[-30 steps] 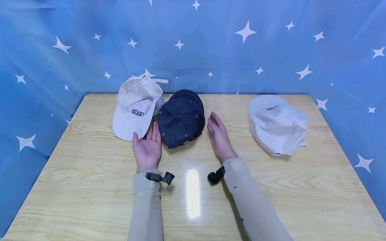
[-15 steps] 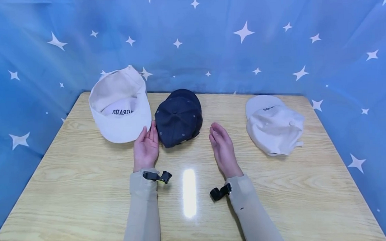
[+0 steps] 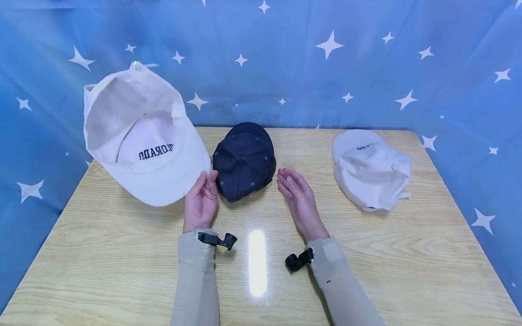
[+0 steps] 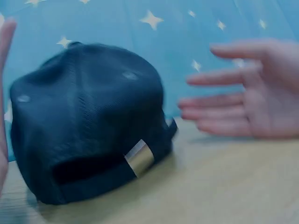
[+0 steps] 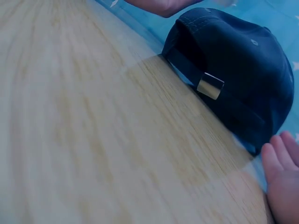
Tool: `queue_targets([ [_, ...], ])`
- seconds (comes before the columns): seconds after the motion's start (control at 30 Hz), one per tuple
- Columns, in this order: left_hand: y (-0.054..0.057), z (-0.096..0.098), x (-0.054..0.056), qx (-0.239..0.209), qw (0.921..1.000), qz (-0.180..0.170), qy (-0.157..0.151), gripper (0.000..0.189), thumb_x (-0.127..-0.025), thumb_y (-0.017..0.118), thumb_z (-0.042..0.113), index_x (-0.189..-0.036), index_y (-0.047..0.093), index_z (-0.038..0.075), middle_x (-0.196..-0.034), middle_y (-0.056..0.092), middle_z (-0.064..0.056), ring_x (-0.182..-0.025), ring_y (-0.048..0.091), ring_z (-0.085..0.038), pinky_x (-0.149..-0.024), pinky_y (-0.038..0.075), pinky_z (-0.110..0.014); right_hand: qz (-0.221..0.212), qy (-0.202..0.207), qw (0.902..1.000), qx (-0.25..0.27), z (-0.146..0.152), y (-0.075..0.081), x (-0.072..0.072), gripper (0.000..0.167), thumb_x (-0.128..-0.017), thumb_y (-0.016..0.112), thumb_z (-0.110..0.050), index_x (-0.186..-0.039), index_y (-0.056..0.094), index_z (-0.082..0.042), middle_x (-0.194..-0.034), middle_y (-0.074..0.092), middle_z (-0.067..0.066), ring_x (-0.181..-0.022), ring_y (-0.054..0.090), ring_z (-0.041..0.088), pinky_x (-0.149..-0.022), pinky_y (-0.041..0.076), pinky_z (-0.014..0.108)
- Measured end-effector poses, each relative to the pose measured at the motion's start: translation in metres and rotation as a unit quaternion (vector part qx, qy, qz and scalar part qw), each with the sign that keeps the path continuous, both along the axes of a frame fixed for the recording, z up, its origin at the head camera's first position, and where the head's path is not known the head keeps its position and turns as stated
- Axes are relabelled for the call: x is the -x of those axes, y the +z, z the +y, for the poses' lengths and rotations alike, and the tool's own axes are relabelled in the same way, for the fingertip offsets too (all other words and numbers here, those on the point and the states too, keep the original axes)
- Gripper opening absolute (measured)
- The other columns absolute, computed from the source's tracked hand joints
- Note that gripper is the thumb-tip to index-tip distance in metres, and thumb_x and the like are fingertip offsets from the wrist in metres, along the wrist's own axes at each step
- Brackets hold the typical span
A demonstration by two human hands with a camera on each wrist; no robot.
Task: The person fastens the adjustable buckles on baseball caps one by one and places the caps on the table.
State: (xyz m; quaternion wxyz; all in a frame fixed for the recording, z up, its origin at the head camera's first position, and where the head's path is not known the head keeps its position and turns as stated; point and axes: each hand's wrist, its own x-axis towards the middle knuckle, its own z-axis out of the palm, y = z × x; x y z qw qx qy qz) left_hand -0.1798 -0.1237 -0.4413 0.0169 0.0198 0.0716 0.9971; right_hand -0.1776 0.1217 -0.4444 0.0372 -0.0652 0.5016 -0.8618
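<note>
A white baseball cap (image 3: 169, 172) is raised at the left, tilted so its hollow faces the head camera. Dark lettering shows reversed on its inner front panel. My left hand (image 3: 200, 204) pinches the brim's right edge between thumb and fingers. Just right of those fingertips, a navy baseball cap (image 3: 243, 166) sits on the table, brim toward the backdrop. Its strap and metal buckle (image 4: 140, 157) show in the left wrist view. Beside its right side, my right hand (image 3: 301, 200) stays with fingers extended, holding nothing. The right wrist view shows those fingers (image 5: 279, 151) near the navy cap's edge.
Another white cap (image 3: 372, 172) lies toward the table's right back, brim pointing to the rear. The wooden table (image 3: 117, 266) ends at a blue star-patterned backdrop (image 3: 282, 45) behind and at both sides.
The left hand's white cap has risen and swung left toward the camera, its hollow turning into view. The right hand has drawn back slightly from the navy cap, which stays in place.
</note>
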Motion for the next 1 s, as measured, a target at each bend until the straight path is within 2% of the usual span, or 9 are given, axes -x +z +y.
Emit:
queue_targets([
  [0.1, 0.001, 0.006, -0.003, 0.035, 0.9954, 0.084, -0.031, 0.025, -0.095, 0.038, 0.003, -0.118, 0.047, -0.003, -0.12, 0.054, -0.013, -0.085, 0.064, -0.024, -0.057, 0.049, -0.017, 0.014, 0.007, 0.9999, 0.0, 0.0, 0.001, 0.001, 0.046, -0.095, 0.044, -0.022, -0.131, 0.033, 0.005, -0.136, 0.029, 0.026, -0.127, 0.029, 0.033, -0.103, 0.022, 0.045],
  [0.13, 0.002, 0.008, -0.004, 0.047, 0.9929, 0.101, -0.041, 0.024, -0.095, 0.038, 0.003, -0.117, 0.047, -0.003, -0.122, 0.054, -0.013, -0.084, 0.064, -0.024, -0.056, 0.048, -0.017, 0.017, 0.009, 0.9998, 0.003, -0.001, 0.002, 0.002, 0.047, -0.095, 0.043, -0.023, -0.131, 0.033, 0.005, -0.136, 0.029, 0.026, -0.127, 0.028, 0.033, -0.103, 0.022, 0.046],
  [0.23, 0.005, 0.015, -0.007, 0.088, 0.9843, 0.133, -0.075, 0.027, -0.095, 0.039, 0.004, -0.121, 0.046, -0.001, -0.126, 0.051, -0.01, -0.085, 0.064, -0.023, -0.054, 0.046, -0.015, 0.026, 0.015, 0.9995, 0.009, 0.0, 0.003, 0.003, 0.048, -0.096, 0.042, -0.024, -0.132, 0.032, 0.006, -0.136, 0.029, 0.026, -0.127, 0.027, 0.034, -0.103, 0.02, 0.047],
  [0.37, 0.008, 0.025, -0.011, 0.148, 0.9699, 0.146, -0.127, 0.038, -0.095, 0.037, 0.003, -0.133, 0.033, 0.003, -0.129, 0.047, -0.01, -0.091, 0.062, -0.026, -0.051, 0.045, -0.014, 0.045, 0.024, 0.9984, 0.025, 0.001, 0.003, 0.002, 0.048, -0.096, 0.04, -0.025, -0.131, 0.032, 0.008, -0.136, 0.029, 0.027, -0.127, 0.027, 0.035, -0.103, 0.02, 0.048],
  [0.5, 0.011, 0.035, -0.011, 0.186, 0.9512, 0.158, -0.189, 0.047, -0.096, 0.038, 0.007, -0.139, 0.019, 0.005, -0.133, 0.042, -0.014, -0.1, 0.057, -0.029, -0.051, 0.047, -0.015, 0.079, 0.04, 0.9956, 0.032, 0.003, 0.002, 0.001, 0.047, -0.097, 0.037, -0.025, -0.129, 0.034, 0.008, -0.134, 0.034, 0.026, -0.126, 0.029, 0.034, -0.103, 0.018, 0.049],
  [0.57, 0.013, 0.041, -0.01, 0.199, 0.9412, 0.166, -0.217, 0.048, -0.096, 0.038, 0.009, -0.139, 0.018, 0.004, -0.135, 0.039, -0.016, -0.105, 0.054, -0.03, -0.052, 0.048, -0.017, 0.096, 0.053, 0.9935, 0.031, 0.004, 0.004, 0.001, 0.046, -0.098, 0.034, -0.025, -0.129, 0.035, 0.008, -0.133, 0.035, 0.026, -0.126, 0.03, 0.034, -0.104, 0.018, 0.05],
  [0.77, 0.014, 0.067, -0.011, 0.253, 0.9094, 0.203, -0.26, 0.045, -0.096, 0.036, 0.009, -0.137, 0.021, -0.001, -0.135, 0.029, -0.027, -0.112, 0.046, -0.037, -0.065, 0.052, -0.027, 0.118, 0.09, 0.9889, 0.017, 0.01, 0.022, -0.005, 0.046, -0.098, 0.033, -0.028, -0.13, 0.036, 0.006, -0.131, 0.039, 0.024, -0.123, 0.033, 0.035, -0.104, 0.02, 0.046],
  [0.9, 0.01, 0.088, -0.015, 0.295, 0.8839, 0.23, -0.28, 0.042, -0.095, 0.038, 0.011, -0.134, 0.028, -0.002, -0.132, 0.033, -0.028, -0.111, 0.047, -0.037, -0.077, 0.049, -0.039, 0.101, 0.09, 0.9905, -0.025, 0.017, 0.034, -0.011, 0.046, -0.095, 0.042, -0.031, -0.127, 0.043, 0.002, -0.12, 0.051, 0.016, -0.109, 0.048, 0.027, -0.099, 0.031, 0.038],
  [1.0, 0.005, 0.1, -0.018, 0.327, 0.8643, 0.234, -0.303, 0.041, -0.095, 0.041, 0.015, -0.132, 0.033, 0.0, -0.13, 0.04, -0.025, -0.109, 0.05, -0.034, -0.084, 0.044, -0.047, 0.065, 0.078, 0.9942, -0.036, 0.023, 0.04, -0.014, 0.036, -0.092, 0.049, -0.026, -0.118, 0.052, -0.002, -0.102, 0.058, 0.01, -0.088, 0.057, 0.019, -0.084, 0.044, 0.03],
])
